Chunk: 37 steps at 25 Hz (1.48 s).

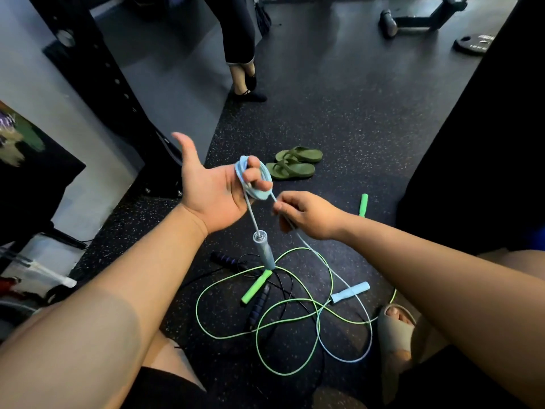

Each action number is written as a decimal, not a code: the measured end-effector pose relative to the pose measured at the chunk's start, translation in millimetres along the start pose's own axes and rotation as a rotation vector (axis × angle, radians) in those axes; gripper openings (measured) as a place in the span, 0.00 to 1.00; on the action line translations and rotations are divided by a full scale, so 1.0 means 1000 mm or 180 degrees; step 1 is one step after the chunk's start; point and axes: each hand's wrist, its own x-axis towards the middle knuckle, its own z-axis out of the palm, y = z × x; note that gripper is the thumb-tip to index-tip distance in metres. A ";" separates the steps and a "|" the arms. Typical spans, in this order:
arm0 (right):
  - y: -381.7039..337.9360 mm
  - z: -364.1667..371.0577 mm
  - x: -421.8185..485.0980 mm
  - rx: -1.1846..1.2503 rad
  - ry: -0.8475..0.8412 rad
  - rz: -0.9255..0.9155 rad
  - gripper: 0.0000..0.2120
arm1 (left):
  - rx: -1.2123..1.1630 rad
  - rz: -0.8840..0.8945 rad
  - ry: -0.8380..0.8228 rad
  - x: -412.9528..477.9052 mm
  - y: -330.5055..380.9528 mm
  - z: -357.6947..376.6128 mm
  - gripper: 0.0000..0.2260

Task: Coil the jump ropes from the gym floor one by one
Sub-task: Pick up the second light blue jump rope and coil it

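My left hand [215, 187] is palm up with its thumb spread wide, and its fingers curl round several loops of a light blue jump rope [254, 184]. One grey-blue handle [263, 249] hangs from those loops below the palm. My right hand [303, 214] pinches the same rope just right of the coil. From there the rope runs down to the floor and ends at the second light blue handle [351, 292]. A neon green rope [206, 293] with green handles [256, 286] lies loose on the floor, tangled with a black rope with dark purple handles [224, 258].
A pair of green flip-flops [295, 166] lies beyond my hands. Another person's legs [244, 81] stand further off. A black rack upright [97, 69] rises at the left, and a bench base [418, 19] and weight plate [474, 42] sit far right. My sandalled foot [398, 329] rests lower right.
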 end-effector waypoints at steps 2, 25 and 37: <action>0.000 0.004 -0.001 -0.0005 -0.0292 0.0092 0.08 | -0.0256 0.0384 0.0179 0.002 0.000 -0.001 0.51; -0.020 -0.027 -0.004 -0.1222 0.0399 -0.1254 0.14 | 0.2489 -0.1510 -0.0272 0.008 -0.018 -0.001 0.53; 0.002 0.011 -0.005 -0.0090 -0.0303 0.0138 0.14 | -0.0272 0.0167 0.0033 -0.002 0.001 -0.001 0.51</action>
